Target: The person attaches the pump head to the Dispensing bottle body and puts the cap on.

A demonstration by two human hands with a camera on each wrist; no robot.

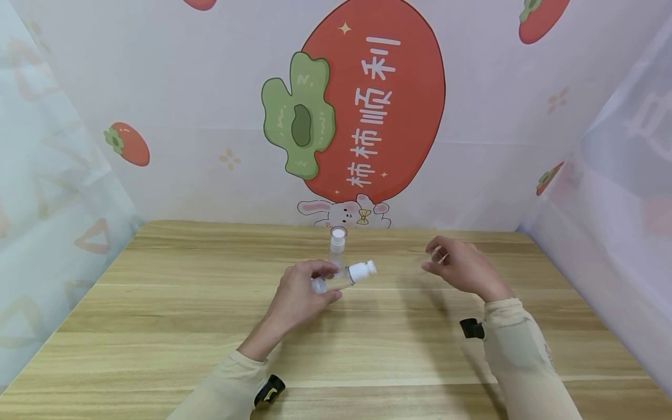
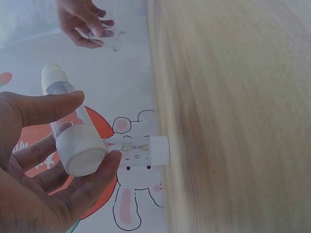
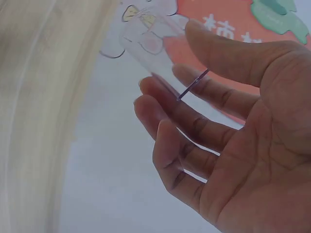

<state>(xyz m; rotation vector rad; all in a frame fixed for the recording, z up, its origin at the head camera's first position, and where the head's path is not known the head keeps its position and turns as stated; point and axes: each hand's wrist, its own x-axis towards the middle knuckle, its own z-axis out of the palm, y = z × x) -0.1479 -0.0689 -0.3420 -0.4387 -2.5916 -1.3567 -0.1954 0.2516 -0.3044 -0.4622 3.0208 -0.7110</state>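
Note:
My left hand [image 1: 303,293] grips a small clear pump bottle [image 1: 338,282] by its body, thumb on one side and fingers on the other. The bottle lies tilted, its white pump head [image 1: 361,270] pointing right; its white base [image 2: 81,151] faces the left wrist camera. Just behind it a second clear bottle [image 1: 338,240] with a white top stands upright on the table, partly hidden by the held one. Off to the right, my right hand [image 1: 464,267] pinches a clear tubular cap [image 3: 154,46] between thumb and fingers, raised above the table and apart from both bottles.
The wood-grain table [image 1: 220,338] reaches back to a printed backdrop [image 1: 210,192] with persimmons and a rabbit. Sheets hang along the left and right sides. A black strap device [image 1: 269,389] sits at the left wrist, another [image 1: 471,328] at the right.

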